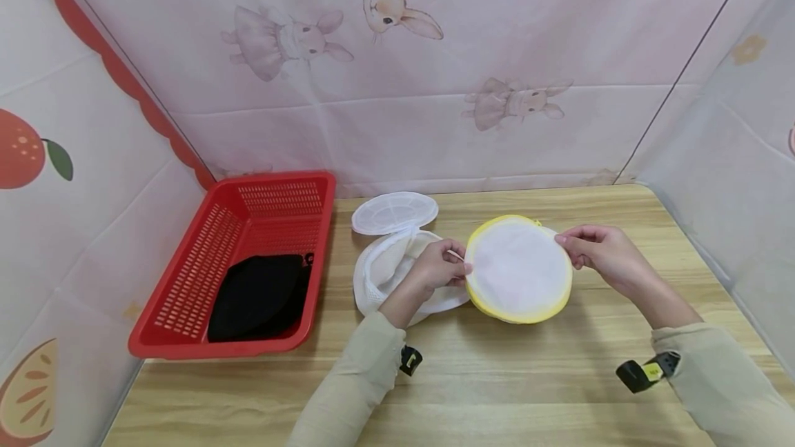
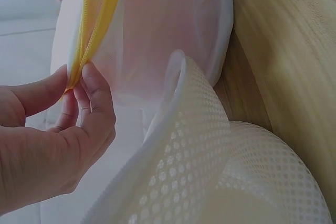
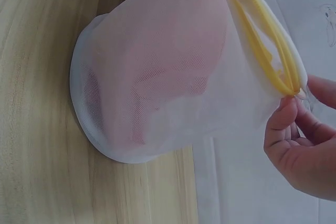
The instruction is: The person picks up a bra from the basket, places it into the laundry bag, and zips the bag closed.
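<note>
A round white mesh laundry bag [image 1: 518, 271] with a yellow zip [image 3: 262, 35] round its top stands on the table, with something pink [image 3: 157, 77] showing through its sides. My left hand [image 1: 437, 266] pinches the zip edge on the bag's left side between thumb and fingers, as the left wrist view shows. On the opposite side, my right hand [image 1: 599, 254] pinches the rim at the zip's end. A gap shows between the zip's yellow tapes in the right wrist view. Under my left wrist is a second, white honeycomb-mesh bag [image 2: 194, 129], its round lid [image 1: 395, 212] folded back and cream cloth inside.
A red plastic basket [image 1: 139, 343] stands on the left of the wooden table [image 1: 497, 392], holding a folded black item [image 1: 257, 295]. Behind the table hangs a pink curtain [image 1: 397, 136] printed with rabbits. More printed sheets flank both sides.
</note>
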`<state>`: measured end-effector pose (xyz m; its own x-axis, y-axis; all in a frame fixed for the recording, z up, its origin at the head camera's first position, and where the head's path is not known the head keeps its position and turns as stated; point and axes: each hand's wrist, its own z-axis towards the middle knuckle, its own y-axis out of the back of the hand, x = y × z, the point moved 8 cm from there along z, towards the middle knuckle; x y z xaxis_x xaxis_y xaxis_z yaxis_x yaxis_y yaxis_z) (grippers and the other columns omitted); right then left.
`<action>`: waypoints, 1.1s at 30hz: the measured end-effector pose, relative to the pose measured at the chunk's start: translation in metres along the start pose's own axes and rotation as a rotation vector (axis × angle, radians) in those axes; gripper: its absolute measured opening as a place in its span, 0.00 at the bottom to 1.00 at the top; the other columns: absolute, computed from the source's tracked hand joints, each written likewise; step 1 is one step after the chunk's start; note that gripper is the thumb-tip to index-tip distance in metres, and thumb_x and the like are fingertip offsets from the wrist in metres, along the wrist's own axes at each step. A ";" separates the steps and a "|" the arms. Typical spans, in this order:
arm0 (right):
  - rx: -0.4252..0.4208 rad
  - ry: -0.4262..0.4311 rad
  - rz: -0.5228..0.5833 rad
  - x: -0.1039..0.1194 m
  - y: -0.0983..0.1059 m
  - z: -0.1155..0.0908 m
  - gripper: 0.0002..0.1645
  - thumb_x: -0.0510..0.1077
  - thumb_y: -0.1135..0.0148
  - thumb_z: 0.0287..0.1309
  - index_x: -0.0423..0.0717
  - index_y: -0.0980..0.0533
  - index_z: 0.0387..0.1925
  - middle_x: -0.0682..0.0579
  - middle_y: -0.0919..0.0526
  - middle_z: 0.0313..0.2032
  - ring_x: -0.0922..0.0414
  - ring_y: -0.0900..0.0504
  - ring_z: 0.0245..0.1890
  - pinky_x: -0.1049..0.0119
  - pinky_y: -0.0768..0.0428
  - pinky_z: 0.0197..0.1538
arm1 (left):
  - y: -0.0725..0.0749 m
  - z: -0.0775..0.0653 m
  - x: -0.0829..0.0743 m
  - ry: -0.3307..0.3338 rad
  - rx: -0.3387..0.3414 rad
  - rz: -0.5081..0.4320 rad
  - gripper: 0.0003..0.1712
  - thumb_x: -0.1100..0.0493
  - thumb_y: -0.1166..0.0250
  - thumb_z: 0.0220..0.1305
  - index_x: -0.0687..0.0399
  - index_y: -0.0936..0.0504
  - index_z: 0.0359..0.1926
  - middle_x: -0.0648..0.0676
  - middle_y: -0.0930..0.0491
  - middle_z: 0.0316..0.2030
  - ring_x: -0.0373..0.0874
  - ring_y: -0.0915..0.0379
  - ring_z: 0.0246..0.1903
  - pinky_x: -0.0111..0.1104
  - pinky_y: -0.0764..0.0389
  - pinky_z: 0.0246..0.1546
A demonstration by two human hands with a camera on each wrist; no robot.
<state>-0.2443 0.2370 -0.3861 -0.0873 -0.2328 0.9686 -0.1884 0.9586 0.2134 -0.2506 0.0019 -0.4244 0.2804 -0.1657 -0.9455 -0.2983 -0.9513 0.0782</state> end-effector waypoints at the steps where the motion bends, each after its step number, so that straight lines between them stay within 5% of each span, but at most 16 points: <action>1: 0.002 -0.005 0.004 0.000 0.000 0.000 0.12 0.45 0.42 0.59 0.38 0.25 0.34 0.56 0.23 0.25 0.63 0.27 0.23 0.71 0.24 0.27 | 0.000 0.000 0.000 0.000 -0.001 0.000 0.10 0.75 0.37 0.52 0.67 0.28 0.36 0.53 0.30 0.23 0.41 0.31 0.19 0.32 0.20 0.26; 16: 0.042 0.041 0.021 0.004 -0.004 0.000 0.08 0.39 0.48 0.63 0.37 0.24 0.33 0.55 0.25 0.24 0.61 0.28 0.22 0.70 0.24 0.27 | -0.003 0.001 0.008 0.021 -0.008 0.005 0.10 0.75 0.37 0.52 0.66 0.28 0.35 0.53 0.30 0.23 0.41 0.31 0.19 0.33 0.19 0.28; 25: -0.008 0.116 -0.157 0.014 -0.001 -0.002 0.12 0.37 0.47 0.62 0.26 0.29 0.36 0.54 0.26 0.22 0.60 0.28 0.22 0.70 0.25 0.28 | -0.004 0.002 0.009 0.004 -0.015 0.037 0.10 0.73 0.36 0.52 0.66 0.28 0.35 0.53 0.28 0.23 0.41 0.29 0.21 0.33 0.19 0.28; 33: -0.022 0.125 -0.266 0.027 0.004 -0.007 0.15 0.39 0.46 0.62 0.25 0.28 0.38 0.52 0.25 0.22 0.60 0.27 0.22 0.69 0.24 0.27 | 0.004 0.002 -0.006 -0.052 -0.018 0.035 0.12 0.69 0.36 0.54 0.67 0.26 0.39 0.55 0.26 0.29 0.42 0.27 0.27 0.36 0.19 0.35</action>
<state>-0.2405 0.2355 -0.3578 0.0836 -0.4560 0.8860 -0.1675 0.8701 0.4636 -0.2556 -0.0006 -0.4190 0.2223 -0.1854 -0.9572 -0.2903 -0.9498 0.1165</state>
